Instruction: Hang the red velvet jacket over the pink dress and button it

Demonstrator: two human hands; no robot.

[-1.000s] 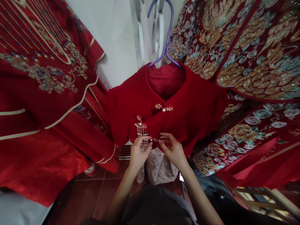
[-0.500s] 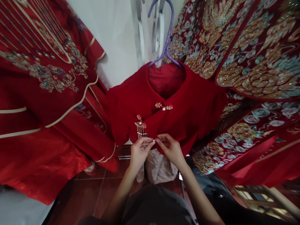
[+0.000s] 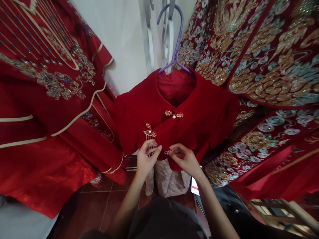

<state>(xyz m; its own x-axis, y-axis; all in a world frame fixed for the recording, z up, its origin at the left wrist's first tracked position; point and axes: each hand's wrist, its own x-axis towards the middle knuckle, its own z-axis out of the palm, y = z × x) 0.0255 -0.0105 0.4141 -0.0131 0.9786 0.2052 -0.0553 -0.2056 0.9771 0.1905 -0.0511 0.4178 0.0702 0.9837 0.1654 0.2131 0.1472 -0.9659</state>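
A red velvet short jacket (image 3: 206,103) hangs in front of me on a purple hanger (image 3: 178,39), its front crossed over. A beaded flower clasp (image 3: 173,115) sits at the neckline, and a beaded tassel ornament (image 3: 149,132) hangs lower left. Near the hem, my right hand (image 3: 185,160) pinches a small beaded clasp (image 3: 167,152) between thumb and fingers. My left hand (image 3: 147,161) is just left of it, over the tassel strands, its thumb and curled fingers apart. Part of the tassel shows between them, and I see nothing gripped there.
Red embroidered garments hang on both sides, a cream-edged one (image 3: 64,109) at left and a gold-flowered one (image 3: 271,73) at right. Below the jacket is a pale wrapped bundle (image 3: 171,182). A lit phone screen (image 3: 195,187) shows beside my right forearm, above tiled floor (image 3: 96,205).
My left hand has come off the lower clasp and shifted slightly left. The right hand keeps hold of the clasp, and the two hands are farther apart. More of the phone screen shows.
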